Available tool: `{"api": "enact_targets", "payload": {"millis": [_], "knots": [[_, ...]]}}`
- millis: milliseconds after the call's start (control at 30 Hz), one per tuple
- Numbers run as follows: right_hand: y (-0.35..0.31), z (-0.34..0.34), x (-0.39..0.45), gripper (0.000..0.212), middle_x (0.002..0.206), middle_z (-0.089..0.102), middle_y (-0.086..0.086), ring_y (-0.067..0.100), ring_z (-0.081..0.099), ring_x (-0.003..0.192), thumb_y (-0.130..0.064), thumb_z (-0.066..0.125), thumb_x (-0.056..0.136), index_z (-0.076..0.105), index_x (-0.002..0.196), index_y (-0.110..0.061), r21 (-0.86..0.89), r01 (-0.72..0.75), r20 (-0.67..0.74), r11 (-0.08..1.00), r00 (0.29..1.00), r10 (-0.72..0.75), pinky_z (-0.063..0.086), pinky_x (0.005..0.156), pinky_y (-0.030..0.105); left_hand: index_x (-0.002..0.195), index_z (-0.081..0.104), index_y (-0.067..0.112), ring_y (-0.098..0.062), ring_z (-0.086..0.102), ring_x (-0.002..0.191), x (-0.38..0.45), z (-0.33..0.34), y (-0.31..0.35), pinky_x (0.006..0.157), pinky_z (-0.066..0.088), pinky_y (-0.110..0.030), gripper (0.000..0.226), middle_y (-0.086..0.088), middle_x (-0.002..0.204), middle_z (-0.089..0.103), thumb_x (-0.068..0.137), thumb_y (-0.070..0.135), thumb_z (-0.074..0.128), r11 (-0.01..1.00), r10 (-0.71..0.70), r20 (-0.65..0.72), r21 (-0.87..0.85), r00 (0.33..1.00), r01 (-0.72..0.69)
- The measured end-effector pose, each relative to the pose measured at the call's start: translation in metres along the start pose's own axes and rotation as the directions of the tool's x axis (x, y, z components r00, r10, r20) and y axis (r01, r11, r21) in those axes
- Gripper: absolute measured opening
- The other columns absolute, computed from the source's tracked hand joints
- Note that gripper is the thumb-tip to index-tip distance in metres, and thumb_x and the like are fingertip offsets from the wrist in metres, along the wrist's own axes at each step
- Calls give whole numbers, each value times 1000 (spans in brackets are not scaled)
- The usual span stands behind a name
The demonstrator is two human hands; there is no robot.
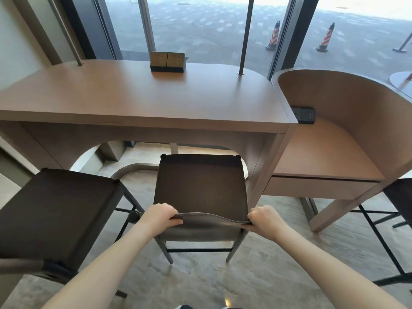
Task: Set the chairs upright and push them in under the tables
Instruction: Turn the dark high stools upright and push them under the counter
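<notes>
A dark brown chair (200, 186) stands upright in front of the long wooden table (138, 103), its front edge near the table's apron. My left hand (160, 216) grips the left end of the chair's low curved backrest. My right hand (263, 218) grips the right end of the same backrest. A second dark chair (55, 210) stands upright to the left, outside the table. Part of a third dark chair (399, 197) shows at the right edge.
A brass socket box (167, 61) sits on the table's far side, between two metal poles (244, 41). To the right stands a curved wooden booth desk (330, 152) with a black socket (303, 115). Glass windows lie behind; the floor is pale carpet.
</notes>
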State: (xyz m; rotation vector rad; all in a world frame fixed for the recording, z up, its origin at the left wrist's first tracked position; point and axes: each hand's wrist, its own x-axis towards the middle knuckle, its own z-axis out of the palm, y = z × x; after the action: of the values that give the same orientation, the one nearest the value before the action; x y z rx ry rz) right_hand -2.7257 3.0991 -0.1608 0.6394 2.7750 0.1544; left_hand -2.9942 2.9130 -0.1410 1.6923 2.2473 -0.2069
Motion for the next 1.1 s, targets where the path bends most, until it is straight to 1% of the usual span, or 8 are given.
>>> {"api": "enact_targets", "payload": {"millis": [200,367,467,733,833,867,1000,1100], "knots": [[-6,0,0,48,96,67,1,25,66,86,-51,42,97,71,93,-13,15,-28,-9,999,1000,28,36,61,28,78,49,23,-20,58,84,6,-2,-6,64,33,-26,32,6,79,49,96,49,48,1000,10,3,9,1000,-10],[-11,-3,4,47,95,67,3,26,66,86,-50,43,97,71,93,-12,15,-36,-11,999,999,36,38,62,29,82,57,20,-17,52,76,11,-1,-16,61,33,-26,34,6,78,51,95,50,49,1000,20,10,8,1000,-20],[-13,-5,6,48,95,67,2,25,66,86,-51,43,97,71,93,-12,11,-40,-6,999,999,40,38,62,29,79,55,21,-15,49,74,13,0,-19,62,33,-26,33,6,77,51,95,49,50,1000,20,7,-2,1000,-20],[-11,-9,13,48,95,66,1,23,65,86,-52,44,96,71,93,-13,13,-71,20,997,997,71,37,62,26,79,54,21,-15,51,73,20,-1,-23,64,35,-25,34,6,78,52,96,49,48,999,41,0,4,999,-41],[-10,-13,16,48,95,65,1,23,65,88,-52,44,96,69,91,-12,14,-92,38,996,995,91,35,62,26,82,56,21,-19,58,80,22,-2,-25,64,35,-26,34,6,78,51,96,50,47,998,46,0,34,999,-46],[-10,-14,18,48,93,64,2,24,65,88,-52,45,95,69,91,-11,20,-95,43,995,995,94,35,62,27,81,54,22,-20,59,82,24,-2,-25,64,36,-26,33,6,78,51,96,51,47,999,44,-1,31,999,-44],[-8,-17,22,49,83,53,-1,24,65,87,-53,45,95,69,91,-11,15,-106,62,994,993,105,37,62,27,78,51,22,-16,53,74,30,-1,-29,64,39,-27,34,6,77,52,96,51,47,999,51,-4,15,999,-51],[-6,-19,26,48,87,60,1,23,65,86,-53,46,94,69,92,-11,16,-107,54,994,993,106,38,63,27,77,50,23,-17,54,75,34,0,-32,64,40,-27,35,7,76,51,95,52,47,999,46,-13,9,999,-46]]}}
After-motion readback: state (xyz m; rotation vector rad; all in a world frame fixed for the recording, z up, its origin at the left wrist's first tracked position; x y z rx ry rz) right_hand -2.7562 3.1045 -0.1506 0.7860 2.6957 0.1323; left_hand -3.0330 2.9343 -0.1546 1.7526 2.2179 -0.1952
